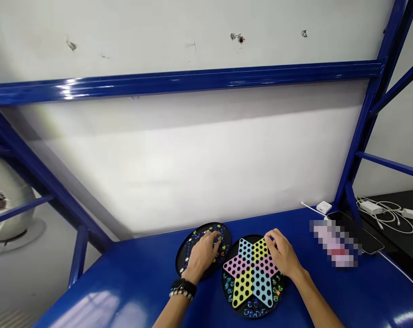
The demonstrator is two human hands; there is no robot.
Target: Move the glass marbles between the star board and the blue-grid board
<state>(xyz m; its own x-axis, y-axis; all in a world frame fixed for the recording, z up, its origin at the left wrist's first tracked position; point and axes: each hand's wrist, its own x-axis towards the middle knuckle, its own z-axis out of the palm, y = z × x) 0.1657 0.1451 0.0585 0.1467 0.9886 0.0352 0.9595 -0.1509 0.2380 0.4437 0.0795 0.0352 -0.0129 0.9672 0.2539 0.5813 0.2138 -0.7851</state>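
My left hand (202, 255) is curled over a round black tray (181, 256), with its fingertips down among the small glass marbles (196, 241) in the tray. A dark watch and a beaded bracelet (183, 289) sit on that wrist. To the right lies a round black Chinese checkers board (251, 273) with a star in pink, yellow, blue and green. My right hand (282, 253) rests on the star's upper right side, its fingers apart. More marbles (254, 310) lie along the board's lower rim.
Both trays stand on a blue metal table (90, 300). To the right lie a smartphone (363, 232) and a pixelated blurred patch (334, 243), near a white charger (324, 207). White cables (380, 212) lie on a black surface. Blue steel frame bars (179, 79) cross the white wall.
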